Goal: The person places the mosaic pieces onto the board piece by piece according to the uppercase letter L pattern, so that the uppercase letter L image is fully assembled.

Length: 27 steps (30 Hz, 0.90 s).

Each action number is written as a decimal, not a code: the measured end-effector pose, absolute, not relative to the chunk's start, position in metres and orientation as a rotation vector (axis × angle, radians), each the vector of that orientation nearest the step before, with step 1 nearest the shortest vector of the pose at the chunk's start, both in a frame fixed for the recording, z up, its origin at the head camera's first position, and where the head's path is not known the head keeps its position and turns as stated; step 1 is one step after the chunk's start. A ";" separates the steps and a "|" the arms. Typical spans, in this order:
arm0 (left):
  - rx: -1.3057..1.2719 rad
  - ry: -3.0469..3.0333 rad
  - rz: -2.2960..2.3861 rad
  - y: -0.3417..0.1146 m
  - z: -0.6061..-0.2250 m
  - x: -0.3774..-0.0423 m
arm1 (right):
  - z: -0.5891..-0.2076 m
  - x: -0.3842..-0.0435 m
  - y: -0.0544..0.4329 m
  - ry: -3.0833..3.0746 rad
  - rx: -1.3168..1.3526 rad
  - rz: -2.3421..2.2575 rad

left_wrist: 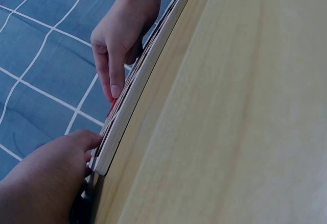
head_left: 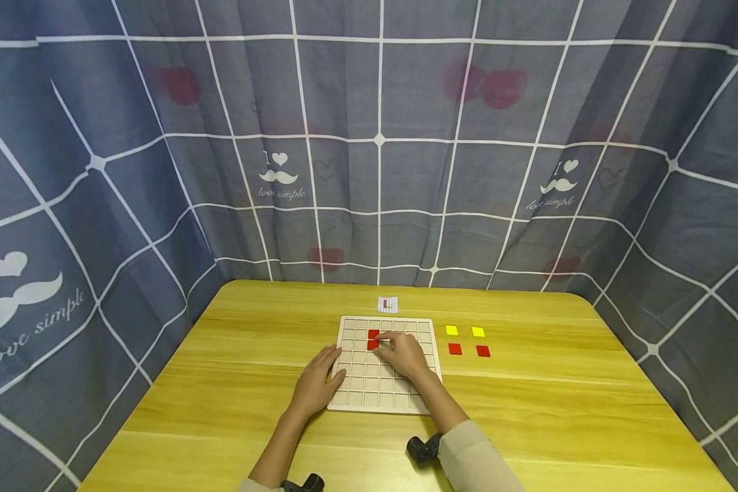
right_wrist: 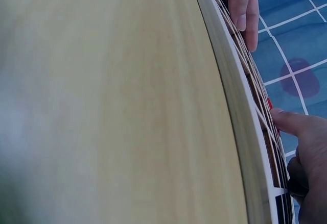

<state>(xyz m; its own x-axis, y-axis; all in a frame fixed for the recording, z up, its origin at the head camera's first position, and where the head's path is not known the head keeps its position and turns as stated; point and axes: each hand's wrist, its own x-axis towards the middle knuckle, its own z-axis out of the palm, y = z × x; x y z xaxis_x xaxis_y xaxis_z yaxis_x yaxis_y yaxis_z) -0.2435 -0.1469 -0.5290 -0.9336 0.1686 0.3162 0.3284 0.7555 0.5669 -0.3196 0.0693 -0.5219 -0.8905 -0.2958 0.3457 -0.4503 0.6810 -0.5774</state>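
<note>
A pale square board with a raised grid lies on the table. Two red square tiles sit one above the other in its upper middle: a far red tile and a near red tile. My right hand reaches over the board from the right, index finger and thumb at the upper and lower sides of the near tile, pinching it. My left hand rests at the board's left edge, fingers extended along the side and thumb over the rim. In the left wrist view, a bit of red shows under the right fingertips.
Right of the board lie two yellow tiles and, nearer me, two red tiles. A small printed grid card lies beyond the board. A checked blue-grey curtain surrounds the wooden table at the back and sides.
</note>
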 end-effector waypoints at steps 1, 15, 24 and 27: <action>-0.392 -2.705 -0.942 -0.147 -0.529 -0.243 | -0.522 -0.319 0.069 -2.671 0.605 1.000; -0.389 -2.700 -0.941 -0.146 -0.532 -0.243 | -0.517 -0.305 0.096 -2.552 0.561 1.233; -0.412 -2.673 -0.925 -0.147 -0.531 -0.243 | -0.508 -0.298 0.129 -2.515 0.451 1.305; -0.408 -2.676 -0.924 -0.147 -0.530 -0.243 | -0.507 -0.297 0.143 -2.500 0.396 1.301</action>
<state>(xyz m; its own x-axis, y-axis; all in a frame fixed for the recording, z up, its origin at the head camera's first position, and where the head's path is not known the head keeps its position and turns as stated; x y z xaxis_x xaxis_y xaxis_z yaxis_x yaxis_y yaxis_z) -0.2430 -0.1466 -0.5303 -0.9209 0.1718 0.3499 0.3511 0.7555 0.5531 -0.2971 0.1434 -0.5072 -0.9187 -0.1061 0.3805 -0.3726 0.5530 -0.7453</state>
